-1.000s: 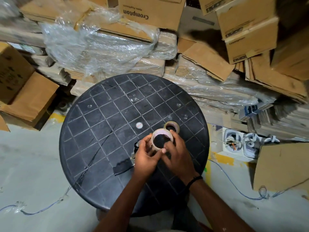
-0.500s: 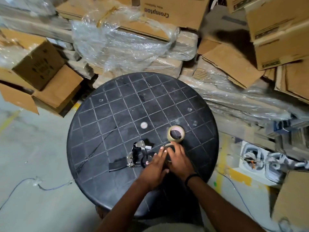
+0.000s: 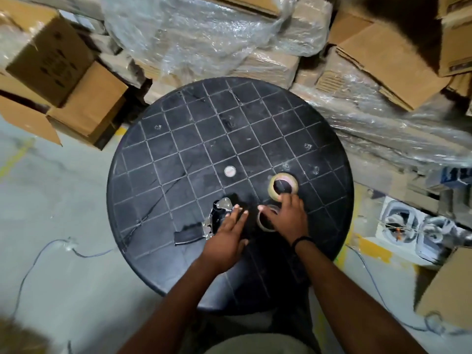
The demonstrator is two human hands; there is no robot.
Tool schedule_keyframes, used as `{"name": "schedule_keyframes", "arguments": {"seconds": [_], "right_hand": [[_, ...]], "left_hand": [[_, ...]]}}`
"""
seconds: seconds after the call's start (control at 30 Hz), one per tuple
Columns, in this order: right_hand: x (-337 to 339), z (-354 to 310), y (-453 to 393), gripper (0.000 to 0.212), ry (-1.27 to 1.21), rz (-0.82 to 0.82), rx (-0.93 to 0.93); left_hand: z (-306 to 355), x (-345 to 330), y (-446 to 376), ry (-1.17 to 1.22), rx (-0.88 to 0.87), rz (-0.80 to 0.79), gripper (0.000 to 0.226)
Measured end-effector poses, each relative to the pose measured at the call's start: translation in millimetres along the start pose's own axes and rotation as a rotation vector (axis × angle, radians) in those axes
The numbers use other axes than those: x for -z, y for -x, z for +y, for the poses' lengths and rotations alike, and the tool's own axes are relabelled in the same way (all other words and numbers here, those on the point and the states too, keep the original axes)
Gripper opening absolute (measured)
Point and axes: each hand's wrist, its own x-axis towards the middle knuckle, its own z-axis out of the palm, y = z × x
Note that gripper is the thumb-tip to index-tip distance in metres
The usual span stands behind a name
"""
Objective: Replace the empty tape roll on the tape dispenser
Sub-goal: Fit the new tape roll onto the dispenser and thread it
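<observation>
On the round black table (image 3: pixel 178 139) lies the tape dispenser (image 3: pixel 217 218), metal frame up, its black handle (image 3: pixel 187 236) pointing left. My left hand (image 3: pixel 227 238) is flat over the dispenser's right side, fingers apart, gripping nothing. A thin pale tape ring (image 3: pixel 264 223) lies flat on the table, half hidden under my right hand (image 3: pixel 286 218). That hand is spread over it, and its fingertips reach the near edge of a thicker tan tape roll (image 3: pixel 282 186) lying just behind. Neither roll is on the dispenser.
A small white disc (image 3: pixel 229 171) sits at the table's centre. Cardboard boxes (image 3: pixel 76 98) and plastic-wrapped stacks (image 3: pixel 204 34) crowd the far side and the right. Thin blue cables (image 3: pixel 38 256) run over the grey floor on both sides.
Both hands lowered the pale ring onto the table. My left hand then left it and moved left onto the dispenser. My right hand stretched toward the tan roll.
</observation>
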Motion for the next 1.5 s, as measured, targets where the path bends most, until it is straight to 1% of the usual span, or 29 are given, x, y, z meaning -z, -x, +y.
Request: {"name": "schedule_keyframes", "arguments": {"seconds": [0.07, 0.1, 0.13, 0.2, 0.23, 0.3, 0.37, 0.43, 0.53, 0.6, 0.67, 0.73, 0.8, 0.87, 0.93, 1.0, 1.07, 1.2, 1.33, 1.5], "right_hand": [[6.2, -5.1, -17.0, 0.066, 0.026, 0.109, -0.043], [7.4, -7.3, -26.9, 0.071, 0.025, 0.122, -0.089], [7.7, -9.2, -37.2, 0.081, 0.013, 0.104, -0.150], [5.1, -10.2, -56.7, 0.106, -0.028, -0.001, -0.249], [2.0, -9.0, -64.7, 0.115, -0.052, -0.067, -0.272], [-4.6, -5.7, -74.3, 0.121, -0.091, -0.176, -0.291], [-7.7, -4.2, -75.4, 0.119, -0.125, -0.169, -0.318], [-3.3, -8.9, -66.9, 0.115, -0.178, -0.095, -0.311], [12.4, -28.0, -35.5, 0.111, -0.295, -0.026, -0.184], [20.0, -43.9, -6.3, 0.109, -0.361, 0.017, -0.064], [22.2, -58.1, 23.6, 0.109, -0.438, 0.039, -0.002], [18.0, -70.9, 48.0, 0.108, -0.478, 0.004, 0.013], [9.3, -83.5, 65.2, 0.106, -0.506, -0.067, 0.043], [-1.6, -93.2, 73.8, 0.106, -0.532, -0.117, 0.090], [-11.8, -101.8, 73.0, 0.107, -0.530, -0.161, 0.116], [-18.0, -110.3, 68.1, 0.107, -0.516, -0.197, 0.110], [-22.8, -116.4, 63.4, 0.107, -0.493, -0.207, 0.085], [-28.4, -117.3, 60.3, 0.108, -0.461, -0.223, 0.057], [-30.4, -112.7, 66.2, 0.108, -0.487, -0.224, -0.019], [-32.1, -112.6, 74.0, 0.105, -0.544, -0.217, -0.091]], "left_hand": [[-3.9, 0.0, 11.3, 0.045, 0.037, 0.023, 0.076], [-6.2, -2.2, 16.1, 0.054, 0.052, 0.017, 0.074], [-8.5, -4.4, 19.6, 0.059, 0.065, 0.009, 0.072], [-12.0, -7.4, 24.4, 0.055, 0.097, -0.028, 0.067], [-13.0, -8.7, 26.2, 0.048, 0.106, -0.048, 0.065], [-12.9, -9.0, 29.2, 0.065, 0.121, -0.070, 0.062], [-12.3, -6.9, 30.6, 0.089, 0.135, -0.051, 0.059], [-12.4, -2.5, 30.5, 0.109, 0.167, -0.013, 0.056], [-12.6, 6.5, 27.4, 0.131, 0.225, 0.024, 0.055], [-11.9, 11.8, 22.2, 0.136, 0.221, 0.019, 0.055], [-12.9, 15.9, 15.5, 0.146, 0.235, 0.036, 0.053], [-19.4, 22.5, 7.1, 0.168, 0.304, 0.129, 0.047], [-28.9, 34.2, -1.9, 0.173, 0.396, 0.214, 0.043], [-37.8, 45.2, -11.1, 0.130, 0.407, 0.210, 0.045], [-44.1, 50.6, -17.3, 0.040, 0.411, 0.138, 0.040], [-47.3, 48.1, -19.5, -0.050, 0.440, 0.064, 0.027], [-49.9, 41.2, -19.2, -0.053, 0.496, 0.081, 0.022], [-51.6, 31.5, -17.8, 0.008, 0.612, 0.169, 0.024], [-51.3, 25.0, -16.0, 0.019, 0.693, 0.171, 0.028], [-55.5, 24.7, -16.4, 0.115, 0.700, 0.177, 0.026]]}}
